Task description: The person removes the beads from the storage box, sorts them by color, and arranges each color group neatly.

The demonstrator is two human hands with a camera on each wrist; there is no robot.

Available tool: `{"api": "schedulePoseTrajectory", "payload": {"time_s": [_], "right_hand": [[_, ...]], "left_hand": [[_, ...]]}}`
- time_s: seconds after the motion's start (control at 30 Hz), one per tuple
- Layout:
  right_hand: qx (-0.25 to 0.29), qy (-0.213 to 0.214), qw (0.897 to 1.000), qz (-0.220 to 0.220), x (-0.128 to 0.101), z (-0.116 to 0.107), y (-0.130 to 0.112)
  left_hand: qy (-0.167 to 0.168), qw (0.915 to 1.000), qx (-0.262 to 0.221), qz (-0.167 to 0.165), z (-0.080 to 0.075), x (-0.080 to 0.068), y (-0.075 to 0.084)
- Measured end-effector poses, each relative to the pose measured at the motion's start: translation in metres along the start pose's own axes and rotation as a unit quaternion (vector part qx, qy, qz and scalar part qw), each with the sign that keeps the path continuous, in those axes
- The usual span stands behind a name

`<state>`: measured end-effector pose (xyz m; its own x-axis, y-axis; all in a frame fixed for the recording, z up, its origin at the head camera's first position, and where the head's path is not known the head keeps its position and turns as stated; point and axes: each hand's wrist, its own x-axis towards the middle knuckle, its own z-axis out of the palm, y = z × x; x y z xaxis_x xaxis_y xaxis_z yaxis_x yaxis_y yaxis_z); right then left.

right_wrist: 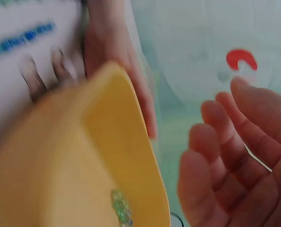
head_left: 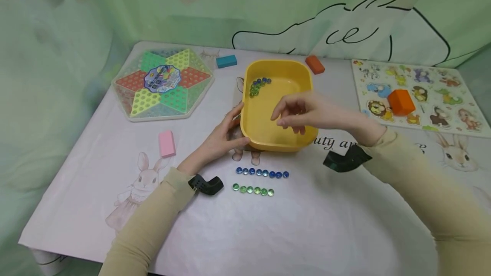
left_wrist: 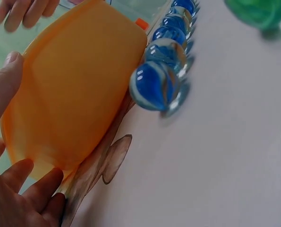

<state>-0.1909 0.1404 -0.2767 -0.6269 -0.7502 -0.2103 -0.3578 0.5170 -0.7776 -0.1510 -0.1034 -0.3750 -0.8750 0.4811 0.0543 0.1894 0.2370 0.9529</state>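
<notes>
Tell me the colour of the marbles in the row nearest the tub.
Blue marbles, with white swirls; the left wrist view shows them best, beside the yellow tub.

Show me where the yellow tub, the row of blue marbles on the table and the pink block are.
yellow tub [head_left: 284, 68]: head view, bare far rim.
row of blue marbles [head_left: 262, 173]: head view, middle of the row.
pink block [head_left: 166, 143]: head view, centre of its top face.

Light is soft, even and fairly bright in all 3 views, with only faint shadows under the yellow tub [head_left: 268, 139] and both arms. The head view is sharp at centre, softer and bent toward its edges. The left wrist view renders the blue marbles [left_wrist: 155, 85] close and glossy. The right wrist view is heavily motion-blurred.
</notes>
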Motion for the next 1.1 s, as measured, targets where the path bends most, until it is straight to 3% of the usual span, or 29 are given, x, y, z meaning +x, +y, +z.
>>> {"api": "schedulePoseTrajectory", "payload": {"time_s": [0.27,0.53,0.73,0.93,1.1], "right_hand": [[-0.043,0.007,0.998,0.049,0.049,-0.024,0.013],[-0.075,0.042,0.992,0.087,0.086,-0.027,0.037],[-0.133,0.053,0.983,0.114,0.105,-0.022,0.046],[-0.142,0.042,0.979,0.142,0.117,-0.015,0.050],[-0.160,0.036,0.974,0.154,0.123,-0.010,0.049]], "left_hand": [[-0.002,0.9999,0.002,-0.014,0.001,0.000,0.001],[-0.001,0.9997,0.004,-0.022,0.001,0.000,-0.001],[-0.002,1.0000,0.001,-0.009,0.001,0.000,0.000],[-0.002,1.0000,-0.003,0.002,0.000,0.001,-0.003],[0.006,1.0000,0.005,0.003,0.001,0.006,-0.022]]}}
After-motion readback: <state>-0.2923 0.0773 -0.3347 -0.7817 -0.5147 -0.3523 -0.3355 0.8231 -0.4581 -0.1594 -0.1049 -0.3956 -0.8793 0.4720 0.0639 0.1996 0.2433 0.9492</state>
